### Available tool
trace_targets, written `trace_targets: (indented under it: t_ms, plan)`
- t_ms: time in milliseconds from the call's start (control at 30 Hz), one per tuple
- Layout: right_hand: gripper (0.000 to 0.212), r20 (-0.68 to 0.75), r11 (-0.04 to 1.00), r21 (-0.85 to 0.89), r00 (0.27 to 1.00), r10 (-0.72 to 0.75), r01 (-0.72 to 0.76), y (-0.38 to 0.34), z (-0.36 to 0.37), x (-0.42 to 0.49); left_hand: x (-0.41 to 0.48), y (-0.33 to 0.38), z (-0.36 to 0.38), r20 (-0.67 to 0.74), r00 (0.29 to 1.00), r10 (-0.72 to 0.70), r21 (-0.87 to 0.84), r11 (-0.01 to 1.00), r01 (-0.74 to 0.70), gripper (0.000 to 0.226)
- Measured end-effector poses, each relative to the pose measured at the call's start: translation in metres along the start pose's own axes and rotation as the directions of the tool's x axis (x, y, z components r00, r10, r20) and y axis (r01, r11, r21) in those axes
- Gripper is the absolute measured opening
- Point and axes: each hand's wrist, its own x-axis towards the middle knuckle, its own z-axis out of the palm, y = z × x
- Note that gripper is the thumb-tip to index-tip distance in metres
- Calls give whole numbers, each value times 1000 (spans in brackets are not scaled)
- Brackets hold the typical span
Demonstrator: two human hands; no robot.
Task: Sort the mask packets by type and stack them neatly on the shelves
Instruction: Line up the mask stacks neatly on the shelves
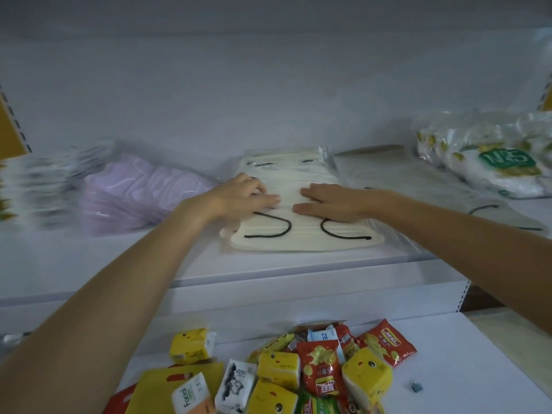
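White shelving fills the view, and the upper shelf [119, 264] carries the mask packets in rows: a blurred white stack [38, 186] at far left, a purple stack [134, 189], a cream stack [298, 234] with black ear loops in the middle, a flat grey packet [403, 180] and bagged N95 masks [493, 156] to the right. The left hand [248, 195] and right hand [328, 201] lie flat on the cream stack, fingers straight, gripping nothing. Its front edge sits near the shelf lip. Slick clear wrappers probably slide under uneven pressure, so the top packets could skew, drift onto the grey packet, or drop among the tissue packs [277, 366] below.
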Motion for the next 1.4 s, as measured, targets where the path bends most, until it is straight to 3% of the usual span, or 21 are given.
trace_targets:
  t_ms: [100,200,300,433,567,667,767,900,1000,1133,1233,1333,1400]
  plan:
    - [78,-16,999,22,1000,-24,24,4,-5,6,13,4,-2,12,1000,-16,76,997,15,63]
    - [79,-67,994,-65,994,86,-90,10,-4,18,26,4,6,33,999,-8,155,988,3,62]
    - [83,40,990,-78,992,121,-118,14,3,33,28,-3,11,10,1000,-8,171,985,6,67]
    - [76,5,993,-50,995,103,-103,19,-18,56,24,-5,9,41,999,-6,127,992,1,93]
    - [77,-96,979,-117,983,157,-168,22,-25,74,20,-2,12,37,999,23,147,989,-28,72]
    - [73,-115,968,-161,978,173,-190,25,-20,94,18,-2,14,34,999,37,166,985,-42,71]
    - [73,-34,957,-189,975,219,-221,30,-11,107,17,-2,15,47,999,24,173,984,-32,72]
    - [71,-171,965,-155,968,185,-212,32,-15,116,16,-1,14,45,999,21,176,984,-29,69]
    - [72,-59,953,-186,971,234,-241,28,-15,120,16,-2,13,45,999,19,188,982,-27,69]
    - [71,-131,960,-162,969,210,-229,28,-15,122,16,-4,14,57,998,32,208,977,-43,69]
    - [70,-59,961,-146,972,228,-235,27,-17,117,15,-2,13,59,998,35,213,976,-46,68]
    - [71,-89,968,-130,975,204,-215,24,-14,118,14,-2,13,55,998,38,201,978,-49,67]
    - [76,-13,971,-114,978,209,-209,23,-16,119,15,-3,14,54,997,47,194,979,-57,68]
